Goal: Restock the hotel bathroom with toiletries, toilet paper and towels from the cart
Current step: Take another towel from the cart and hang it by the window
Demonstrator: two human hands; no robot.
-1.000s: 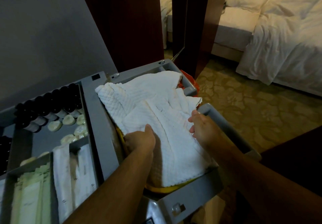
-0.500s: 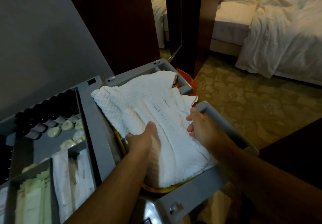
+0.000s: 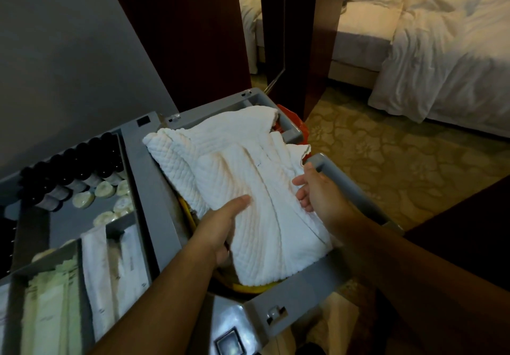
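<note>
One white towel (image 3: 248,189) lies rumpled over the right-hand bin of the cart (image 3: 289,307), not yet lifted clear. Bottles (image 3: 82,161), soaps (image 3: 105,190) and sachets (image 3: 129,258) fill the left tray. The task appears to be at an early stage, at towel pickup; the bathroom is out of view. The left hand (image 3: 218,230) grips the towel's near-left edge, thumb on top and fingers underneath. The right hand (image 3: 317,191) meets the right edge, fingers relaxed and spread, with no visible pinch.

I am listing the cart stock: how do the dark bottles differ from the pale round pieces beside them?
The dark bottles are cylinders packed in one tight row; the pale round pieces are flat discs, loosely scattered. Both sit in the same grey cart compartment.
</note>
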